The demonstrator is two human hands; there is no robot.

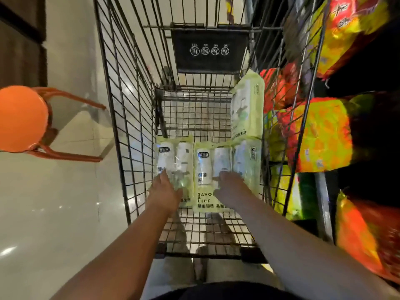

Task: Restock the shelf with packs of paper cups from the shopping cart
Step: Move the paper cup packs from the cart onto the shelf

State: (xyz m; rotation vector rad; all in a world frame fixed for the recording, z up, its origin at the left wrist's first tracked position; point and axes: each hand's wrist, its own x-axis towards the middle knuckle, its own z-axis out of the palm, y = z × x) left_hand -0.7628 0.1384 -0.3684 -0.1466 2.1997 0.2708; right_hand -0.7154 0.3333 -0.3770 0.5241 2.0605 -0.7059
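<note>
Our left hand (pixel 166 189) and right hand (pixel 229 187) rest on cup packs (pixel 203 169) in cart (pixel 129 105) (grip unclear, can't tell).

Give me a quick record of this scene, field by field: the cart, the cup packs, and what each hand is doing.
cart: black wire shopping cart, seen from above
packs: pale green plastic packs of paper cups, lying flat on the cart floor, one more standing against the right wall
left hand: resting on the leftmost pack
right hand: on the middle pack
grip: cannot tell
shelf side: orange and yellow snack bags to the right
</note>
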